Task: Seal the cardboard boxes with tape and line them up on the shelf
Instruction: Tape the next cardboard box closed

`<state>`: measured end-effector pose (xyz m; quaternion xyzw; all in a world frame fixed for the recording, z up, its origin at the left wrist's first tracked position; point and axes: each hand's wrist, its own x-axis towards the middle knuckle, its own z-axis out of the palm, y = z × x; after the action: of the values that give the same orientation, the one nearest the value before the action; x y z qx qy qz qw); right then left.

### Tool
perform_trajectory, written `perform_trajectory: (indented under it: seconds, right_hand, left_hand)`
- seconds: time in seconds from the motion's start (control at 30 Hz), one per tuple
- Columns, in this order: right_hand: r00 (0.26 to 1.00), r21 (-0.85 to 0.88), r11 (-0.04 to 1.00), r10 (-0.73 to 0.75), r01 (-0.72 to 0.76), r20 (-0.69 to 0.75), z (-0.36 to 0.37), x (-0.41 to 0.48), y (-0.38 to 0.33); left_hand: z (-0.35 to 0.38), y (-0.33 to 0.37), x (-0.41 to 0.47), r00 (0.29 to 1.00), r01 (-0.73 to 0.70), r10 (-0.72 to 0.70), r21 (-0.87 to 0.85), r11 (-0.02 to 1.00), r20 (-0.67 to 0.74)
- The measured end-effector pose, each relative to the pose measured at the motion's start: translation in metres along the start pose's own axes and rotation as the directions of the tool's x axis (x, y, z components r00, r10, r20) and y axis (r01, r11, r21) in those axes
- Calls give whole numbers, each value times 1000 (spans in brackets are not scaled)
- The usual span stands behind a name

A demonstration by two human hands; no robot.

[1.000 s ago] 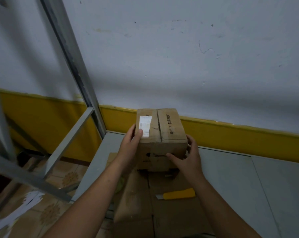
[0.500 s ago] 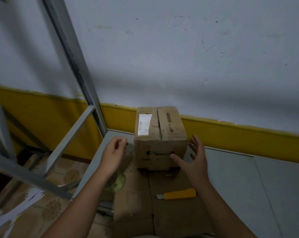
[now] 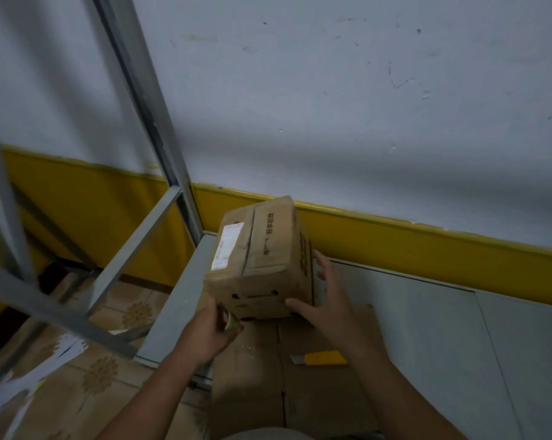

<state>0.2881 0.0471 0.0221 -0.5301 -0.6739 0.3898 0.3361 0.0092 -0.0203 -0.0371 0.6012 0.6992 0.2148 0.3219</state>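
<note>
On the grey shelf (image 3: 427, 328) I see the cardboard box (image 3: 262, 258) at the back-left corner, near the wall (image 3: 331, 122). The right hand (image 3: 330, 300) lies open at its right side, thumb on the front face. The left hand (image 3: 209, 333), just below its front-left corner, grips a tape roll (image 3: 231, 323).

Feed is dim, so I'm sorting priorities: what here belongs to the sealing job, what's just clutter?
Job: cardboard box, tape roll in left hand, right hand on box, shelf.
Lying about: yellow utility knife, flattened cardboard, paper scraps on floor.
</note>
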Motion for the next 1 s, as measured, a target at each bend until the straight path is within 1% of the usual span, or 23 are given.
perform_trajectory:
  seconds: [0.03,0.07,0.2,0.37,0.47,0.53,0.63,0.7,0.77,0.83,1.0]
  right_hand:
    - [999,-4,1000,4,-4,37,5,4,3]
    - [999,-16,1000,14,-13,40,9,7,6]
    - [999,-64,998,17,-20,-32,13,13,11]
    - [998,-134,991,-32,25,-45,11,14,19]
    - [997,-160,987,-41,31,-65,10,14,24]
    - [997,-156,988,-16,5,-72,8,13,31]
    - [997,-135,988,74,-75,-13,10,11,48]
    - [993,-106,988,116,-116,-6,15,9,57]
    - [989,-71,988,137,-140,-52,22,10,63]
    - [988,-26,992,124,-127,-90,28,12,69]
    - [983,-21,998,49,-53,-179,25,11,81]
  left_hand:
    - [-3,4,1,1000,-13,13,-8,1000,5]
    - [-4,5,3,999,-32,32,-3,999,1]
    - [-5,8,6,997,-76,76,-3,997,-23]
    - [1,7,9,997,-78,78,35,996,-12]
    - [2,10,11,999,-36,36,66,997,1]
    - [2,15,15,1000,-20,20,71,997,5]
    - [1,23,20,1000,-7,7,55,998,3]
    - [3,28,24,1000,21,-21,88,996,-6]
    - [9,30,28,997,76,-70,143,987,-42]
    - [15,34,30,992,104,-88,192,976,-92]
    - [25,44,42,970,74,14,350,934,-243]
